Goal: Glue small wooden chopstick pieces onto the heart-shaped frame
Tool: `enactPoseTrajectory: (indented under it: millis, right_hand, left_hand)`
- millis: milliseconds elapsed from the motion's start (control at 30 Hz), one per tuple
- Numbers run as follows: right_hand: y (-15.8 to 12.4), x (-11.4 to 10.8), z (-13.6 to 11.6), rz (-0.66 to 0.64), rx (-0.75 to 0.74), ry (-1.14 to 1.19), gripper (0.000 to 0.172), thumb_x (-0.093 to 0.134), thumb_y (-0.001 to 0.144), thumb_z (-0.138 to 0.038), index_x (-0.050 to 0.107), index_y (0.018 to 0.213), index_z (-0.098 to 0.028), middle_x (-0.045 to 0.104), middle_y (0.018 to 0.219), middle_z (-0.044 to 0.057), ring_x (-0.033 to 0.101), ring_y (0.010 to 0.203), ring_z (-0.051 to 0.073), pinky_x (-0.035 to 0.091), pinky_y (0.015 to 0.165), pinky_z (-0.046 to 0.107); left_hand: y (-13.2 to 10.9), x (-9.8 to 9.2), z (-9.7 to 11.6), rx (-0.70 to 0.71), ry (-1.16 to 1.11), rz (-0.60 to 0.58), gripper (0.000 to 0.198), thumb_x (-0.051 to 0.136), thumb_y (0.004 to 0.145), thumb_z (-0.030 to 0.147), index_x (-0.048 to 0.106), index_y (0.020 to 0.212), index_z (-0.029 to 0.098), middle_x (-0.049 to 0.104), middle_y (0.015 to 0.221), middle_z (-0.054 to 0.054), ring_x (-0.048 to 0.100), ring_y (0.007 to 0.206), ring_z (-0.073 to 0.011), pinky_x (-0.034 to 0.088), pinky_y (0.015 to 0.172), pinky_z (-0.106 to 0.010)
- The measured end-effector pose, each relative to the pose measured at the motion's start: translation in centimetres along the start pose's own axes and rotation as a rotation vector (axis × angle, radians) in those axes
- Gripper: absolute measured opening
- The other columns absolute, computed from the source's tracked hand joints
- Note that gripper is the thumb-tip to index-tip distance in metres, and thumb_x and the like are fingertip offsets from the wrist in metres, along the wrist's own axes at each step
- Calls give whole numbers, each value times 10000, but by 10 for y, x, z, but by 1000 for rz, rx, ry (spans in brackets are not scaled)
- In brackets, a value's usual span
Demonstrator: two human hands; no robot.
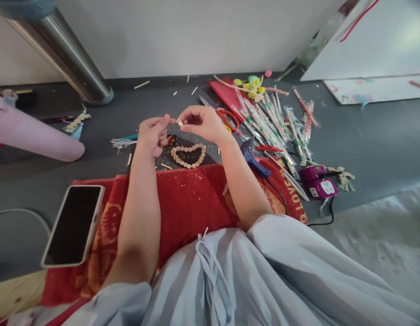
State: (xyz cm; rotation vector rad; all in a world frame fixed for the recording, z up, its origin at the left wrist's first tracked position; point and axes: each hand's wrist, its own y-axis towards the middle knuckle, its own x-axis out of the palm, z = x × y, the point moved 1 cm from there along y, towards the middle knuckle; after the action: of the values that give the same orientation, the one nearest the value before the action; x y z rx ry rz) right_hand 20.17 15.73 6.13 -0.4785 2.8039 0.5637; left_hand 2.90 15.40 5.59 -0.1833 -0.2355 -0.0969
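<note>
My right hand [201,124] is closed, thumb and forefinger pinching a small pale piece of wood [180,122]. Beside it, my left hand [153,133] is also closed, its fingertips meeting close to that piece; what they hold, if anything, is too small to make out. Below the hands lies a heart-shaped outline of small wooden pieces [188,165] on the dark table. To the right of my right forearm rests a blue glue gun [254,163]. Red-handled scissors [230,118] lie just beyond my right hand.
Many wrapped chopsticks [264,120] are heaped at the right, near a purple plug adapter [317,181]. A red cloth [189,194] covers the near edge. A phone [74,226] lies at left, below a pink cylinder [36,129]. A metal leg [70,59] stands behind.
</note>
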Motion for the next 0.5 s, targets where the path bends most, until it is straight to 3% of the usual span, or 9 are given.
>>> enactPoseTrajectory:
  millis: [100, 200, 367, 500]
  right_hand:
    - [-1, -10, -15, -83, 8, -111, 149, 693, 773, -188, 709, 916, -147, 661, 821, 2, 576, 764, 100, 494, 723, 259]
    - [-4, -22, -33, -174, 57, -279, 109, 692, 757, -143, 728, 860, -142, 683, 783, 10, 595, 733, 111, 490, 717, 273]
    - [-13, -32, -63, -234, 148, -609, 82, 719, 718, -106, 756, 781, -143, 711, 738, 29, 643, 733, 154, 480, 725, 300]
    - [-20, -36, -88, -312, 201, -693, 78, 733, 757, -176, 779, 820, -168, 746, 789, 44, 675, 773, 190, 490, 719, 309]
  left_hand:
    - [-1, 4, 6, 27, 57, 51, 326, 710, 879, 356, 602, 639, 164, 205, 388, 122, 98, 355, -24, 94, 365, -210]
    - [-9, 10, 21, 94, 141, 59, 338, 614, 955, 288, 595, 647, 150, 191, 389, 121, 78, 371, -27, 81, 381, -213]
    - [-35, 23, 58, 342, 448, 58, 235, 663, 912, 203, 670, 692, 122, 259, 385, 102, 167, 339, -30, 114, 374, -237]
    - [-58, 38, 89, 537, 653, 12, 190, 696, 871, 238, 733, 723, 125, 305, 408, 75, 225, 348, -33, 113, 385, -247]
